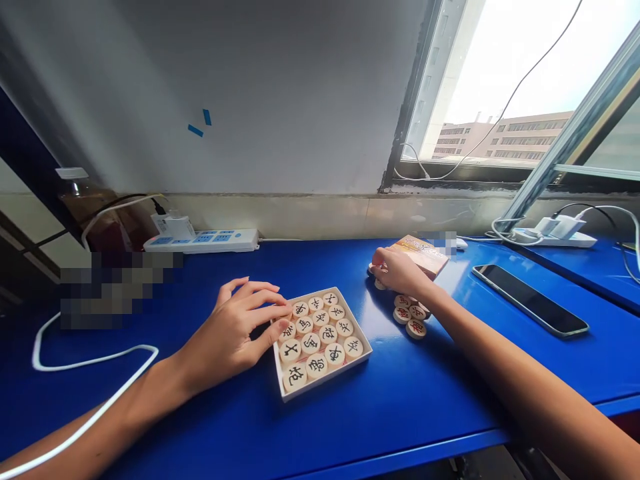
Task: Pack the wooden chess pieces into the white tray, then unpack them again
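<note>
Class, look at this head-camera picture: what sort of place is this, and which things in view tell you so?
Probably an office or workroom: a long blue desk runs beneath a window, with a power strip and a smartphone on it, and a multi-storey building stands outside.

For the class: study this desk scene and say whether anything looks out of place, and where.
Yes: several round wooden xiangqi pieces lie loose in a small heap on the blue desk, beside the right hand. They look odd because they sit outside the white tray, where the other pieces stand in neat rows.
</note>
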Motion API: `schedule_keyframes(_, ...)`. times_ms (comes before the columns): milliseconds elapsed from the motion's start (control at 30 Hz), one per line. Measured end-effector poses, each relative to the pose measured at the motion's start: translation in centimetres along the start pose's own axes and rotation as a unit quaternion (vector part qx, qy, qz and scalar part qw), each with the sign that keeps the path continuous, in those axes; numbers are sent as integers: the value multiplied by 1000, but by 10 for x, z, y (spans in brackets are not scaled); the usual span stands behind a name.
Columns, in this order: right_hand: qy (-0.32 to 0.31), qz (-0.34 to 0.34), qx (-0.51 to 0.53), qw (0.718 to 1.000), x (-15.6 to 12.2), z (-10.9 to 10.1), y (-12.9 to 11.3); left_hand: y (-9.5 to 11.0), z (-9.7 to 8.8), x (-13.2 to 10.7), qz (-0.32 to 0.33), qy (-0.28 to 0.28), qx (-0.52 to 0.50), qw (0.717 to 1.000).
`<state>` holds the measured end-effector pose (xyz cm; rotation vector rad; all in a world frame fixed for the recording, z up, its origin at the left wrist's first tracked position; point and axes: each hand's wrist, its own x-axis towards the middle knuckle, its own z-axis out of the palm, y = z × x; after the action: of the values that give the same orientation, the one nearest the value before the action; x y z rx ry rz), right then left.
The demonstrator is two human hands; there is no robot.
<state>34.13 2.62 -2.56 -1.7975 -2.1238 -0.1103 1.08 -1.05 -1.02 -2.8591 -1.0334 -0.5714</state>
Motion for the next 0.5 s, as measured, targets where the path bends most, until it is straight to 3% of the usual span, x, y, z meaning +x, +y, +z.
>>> schedule_keyframes(200, 35, -35, 81, 995, -7, -12, -29, 5, 4, 1, -53, 34, -70, 996)
schedule_keyframes(367, 96, -183, 175, 963, -38, -39, -83, 10, 9, 0, -46, 50, -107, 992)
schedule_keyframes(433, 71, -217, 168, 959, -47, -45, -98, 11, 9, -1, -34, 58, -120, 990)
schedule_keyframes(500, 2, -239, 132, 962, -50, -48, -99, 13, 9, -1, -7, 53, -131, 990)
